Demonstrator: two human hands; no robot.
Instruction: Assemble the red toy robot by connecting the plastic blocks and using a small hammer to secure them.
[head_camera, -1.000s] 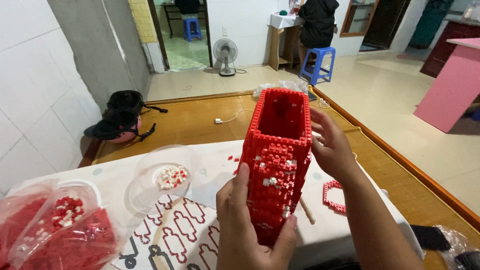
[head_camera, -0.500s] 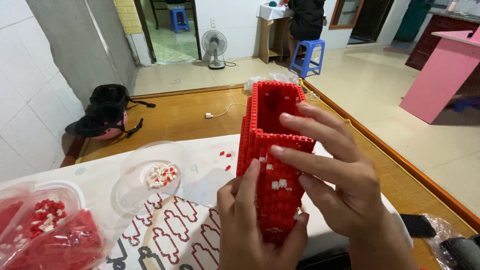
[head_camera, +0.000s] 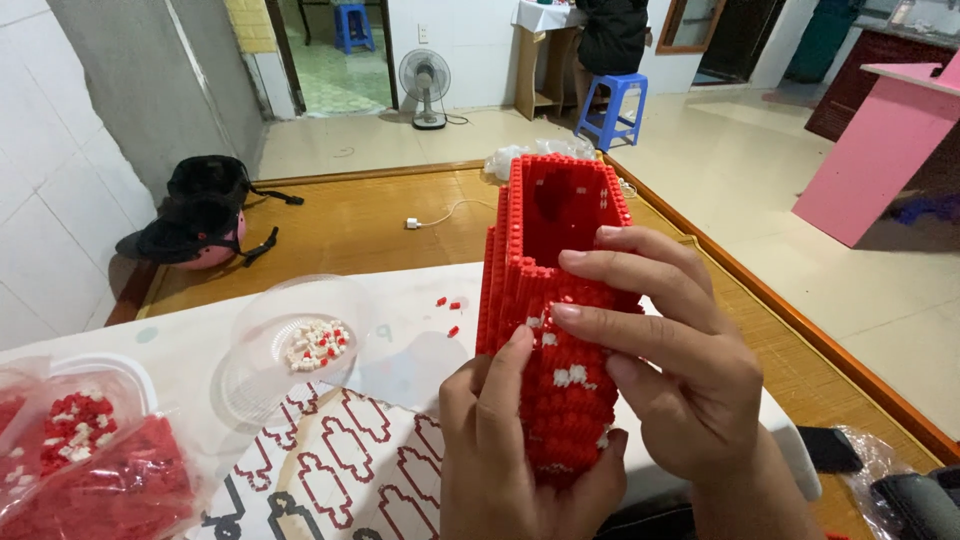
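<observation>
Standing upright over the white bench (head_camera: 420, 345), the tall hollow red tower of small plastic bricks (head_camera: 555, 300) is now gripped from below by the left hand (head_camera: 520, 450), while the right hand (head_camera: 670, 370), earlier behind it, presses its fingers on the front wall. Free room remains left, beside the clear round plastic bowl of white and red pieces (head_camera: 295, 340); the bench edge lies close on the right.

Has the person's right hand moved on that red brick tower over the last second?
Yes. The right hand was behind the red brick tower, at its right edge; it has come round to the near side, fingers now spread across the face toward the left hand.
</observation>
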